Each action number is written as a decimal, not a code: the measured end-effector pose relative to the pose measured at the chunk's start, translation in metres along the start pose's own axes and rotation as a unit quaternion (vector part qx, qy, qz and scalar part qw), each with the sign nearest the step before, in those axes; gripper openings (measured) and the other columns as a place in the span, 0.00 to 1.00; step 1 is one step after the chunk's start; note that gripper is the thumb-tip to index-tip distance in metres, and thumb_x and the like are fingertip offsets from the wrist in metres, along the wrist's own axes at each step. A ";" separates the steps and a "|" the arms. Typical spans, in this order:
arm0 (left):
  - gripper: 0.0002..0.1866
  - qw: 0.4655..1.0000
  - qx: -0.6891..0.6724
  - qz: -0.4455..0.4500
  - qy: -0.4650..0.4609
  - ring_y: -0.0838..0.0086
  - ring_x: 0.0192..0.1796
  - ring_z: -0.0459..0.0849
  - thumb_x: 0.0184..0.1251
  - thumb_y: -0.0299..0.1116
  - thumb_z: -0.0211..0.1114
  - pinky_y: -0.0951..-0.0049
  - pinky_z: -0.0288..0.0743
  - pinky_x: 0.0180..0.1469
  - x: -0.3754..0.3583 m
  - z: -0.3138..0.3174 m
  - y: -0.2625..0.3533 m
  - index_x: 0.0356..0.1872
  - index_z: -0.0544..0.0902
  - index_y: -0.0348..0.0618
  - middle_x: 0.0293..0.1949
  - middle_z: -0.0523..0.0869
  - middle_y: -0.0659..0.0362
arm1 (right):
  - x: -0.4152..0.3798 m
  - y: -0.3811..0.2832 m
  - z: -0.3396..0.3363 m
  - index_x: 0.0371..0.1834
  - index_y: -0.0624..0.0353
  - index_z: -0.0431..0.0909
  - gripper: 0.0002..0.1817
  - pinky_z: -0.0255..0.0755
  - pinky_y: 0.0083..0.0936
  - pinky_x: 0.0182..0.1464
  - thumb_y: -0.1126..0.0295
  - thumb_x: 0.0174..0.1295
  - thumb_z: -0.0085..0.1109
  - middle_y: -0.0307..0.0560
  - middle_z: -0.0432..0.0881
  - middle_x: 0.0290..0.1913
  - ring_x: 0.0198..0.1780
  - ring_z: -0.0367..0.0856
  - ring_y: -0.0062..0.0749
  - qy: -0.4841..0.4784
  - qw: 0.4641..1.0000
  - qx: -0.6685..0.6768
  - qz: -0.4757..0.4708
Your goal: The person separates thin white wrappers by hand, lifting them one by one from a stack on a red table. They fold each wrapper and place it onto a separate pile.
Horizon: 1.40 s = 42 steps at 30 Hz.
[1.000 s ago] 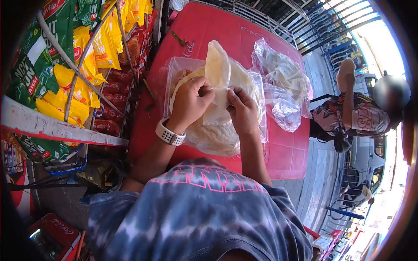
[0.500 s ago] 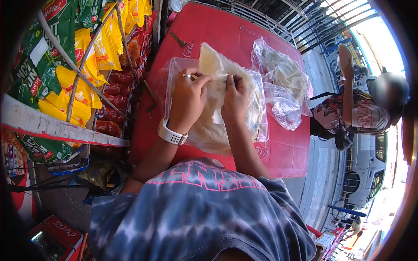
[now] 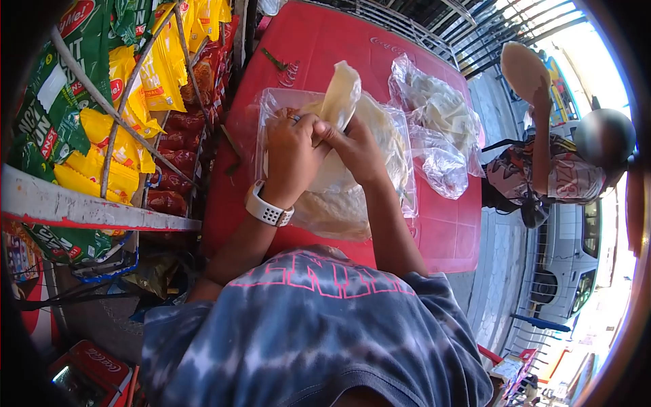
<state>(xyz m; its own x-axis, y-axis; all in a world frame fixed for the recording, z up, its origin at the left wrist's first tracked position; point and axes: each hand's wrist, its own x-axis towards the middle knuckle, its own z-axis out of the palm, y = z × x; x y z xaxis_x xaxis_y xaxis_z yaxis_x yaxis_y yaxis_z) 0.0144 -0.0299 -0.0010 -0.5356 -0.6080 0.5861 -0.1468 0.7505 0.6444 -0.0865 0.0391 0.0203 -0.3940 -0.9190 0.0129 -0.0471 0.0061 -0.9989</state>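
Note:
Between both hands a pale, thin dough wrapper stands up, bunched into a narrow folded strip. My left hand, with a ring and a white watch, pinches its lower left part. My right hand grips the strip from the right, its thumb against the left hand's fingers. Below them a stack of similar wrappers lies on clear plastic in a shallow clear tray. Right of the tray, a clear plastic bag holds more crumpled pale sheets.
The tray stands on a red table with green stem bits. Snack packs hang behind a metal rack bar at the left. A metal fence borders the far side. A person stands right, holding up a flat tan object.
The wrapper was spread wider and flatter; now it is gathered into a narrow upright strip. My hands have come together. The person at right has raised and turned the tan object.

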 end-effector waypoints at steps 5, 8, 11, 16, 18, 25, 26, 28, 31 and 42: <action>0.10 0.999 -0.023 -0.038 -0.002 0.63 0.26 0.77 0.42 0.24 0.67 0.67 0.68 0.30 0.001 -0.013 0.000 0.27 0.75 0.38 0.25 0.78 0.54 | 0.003 0.013 -0.007 0.39 0.62 0.72 0.17 0.67 0.16 0.39 0.66 0.50 0.64 0.36 0.78 0.34 0.37 0.72 0.16 -0.058 0.996 0.061 0.009; 0.11 0.999 -0.046 -0.027 -0.009 0.67 0.24 0.77 0.42 0.24 0.67 0.71 0.68 0.26 0.000 -0.011 -0.013 0.30 0.77 0.39 0.24 0.79 0.55 | 0.005 0.024 -0.015 0.36 0.62 0.73 0.14 0.65 0.15 0.32 0.69 0.49 0.64 0.35 0.76 0.27 0.30 0.70 0.14 -0.012 0.997 -0.074 -0.007; 0.10 0.997 -0.046 -0.045 0.031 0.69 0.24 0.78 0.42 0.25 0.66 0.70 0.68 0.28 0.004 -0.019 -0.024 0.29 0.78 0.42 0.21 0.78 0.57 | 0.003 0.020 -0.024 0.33 0.63 0.74 0.11 0.62 0.15 0.27 0.72 0.49 0.63 0.35 0.74 0.21 0.25 0.67 0.13 0.075 0.985 -0.156 -0.025; 0.03 0.979 -0.094 -0.174 0.039 0.68 0.22 0.78 0.48 0.26 0.59 0.68 0.69 0.27 0.004 -0.023 -0.020 0.26 0.78 0.41 0.19 0.78 0.57 | -0.004 0.009 -0.031 0.33 0.64 0.75 0.07 0.62 0.15 0.25 0.73 0.53 0.57 0.35 0.72 0.19 0.22 0.66 0.14 0.242 0.953 -0.178 -0.047; 0.06 0.970 -0.139 -0.198 0.012 0.67 0.25 0.78 0.48 0.26 0.58 0.67 0.69 0.29 -0.002 -0.015 -0.029 0.29 0.77 0.39 0.22 0.79 0.55 | -0.005 0.013 -0.030 0.37 0.63 0.74 0.08 0.62 0.13 0.28 0.72 0.57 0.50 0.35 0.74 0.25 0.26 0.68 0.14 0.227 0.969 -0.098 -0.018; 0.25 0.979 -0.174 -0.091 -0.045 0.60 0.41 0.78 0.49 0.32 0.64 0.67 0.72 0.39 0.008 -0.015 0.001 0.48 0.66 0.36 0.39 0.78 0.46 | -0.008 0.003 0.000 0.44 0.64 0.68 0.12 0.64 0.14 0.35 0.69 0.62 0.41 0.38 0.73 0.31 0.31 0.69 0.16 0.087 0.993 0.032 -0.068; 0.27 0.974 -0.196 -0.101 -0.057 0.59 0.42 0.78 0.48 0.33 0.65 0.67 0.72 0.39 0.012 -0.018 0.006 0.49 0.65 0.36 0.40 0.78 0.46 | -0.008 -0.001 0.004 0.44 0.63 0.67 0.12 0.64 0.14 0.34 0.68 0.63 0.41 0.38 0.72 0.31 0.30 0.68 0.16 0.087 0.993 0.045 -0.069; 0.24 0.981 -0.161 -0.090 -0.056 0.64 0.37 0.81 0.47 0.35 0.67 0.70 0.73 0.36 0.016 -0.019 0.003 0.45 0.71 0.37 0.35 0.80 0.49 | -0.011 -0.013 0.008 0.45 0.63 0.67 0.13 0.64 0.14 0.33 0.65 0.64 0.40 0.38 0.72 0.31 0.28 0.67 0.16 0.081 0.994 0.064 -0.031; 0.13 0.992 -0.065 -0.082 -0.066 0.74 0.23 0.80 0.49 0.36 0.67 0.76 0.69 0.25 0.018 -0.030 0.012 0.32 0.79 0.37 0.23 0.81 0.54 | -0.012 -0.019 0.003 0.47 0.59 0.67 0.15 0.64 0.14 0.31 0.60 0.63 0.47 0.38 0.72 0.30 0.28 0.68 0.16 0.050 0.990 0.123 0.038; 0.13 0.987 0.003 -0.129 -0.091 0.66 0.25 0.79 0.52 0.36 0.65 0.69 0.68 0.26 0.003 -0.047 -0.025 0.32 0.76 0.37 0.23 0.79 0.52 | -0.011 -0.010 -0.027 0.39 0.62 0.72 0.11 0.66 0.12 0.34 0.65 0.59 0.55 0.35 0.76 0.31 0.31 0.72 0.14 0.240 0.960 0.128 -0.058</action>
<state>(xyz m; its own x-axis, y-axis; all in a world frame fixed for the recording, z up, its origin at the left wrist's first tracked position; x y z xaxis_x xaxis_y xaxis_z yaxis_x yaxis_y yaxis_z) 0.0555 -0.0631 0.0075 -0.6200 -0.7229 0.3049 -0.3020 0.5786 0.7577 -0.1063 0.0598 0.0311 -0.7811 -0.6189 0.0827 0.0871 -0.2392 -0.9671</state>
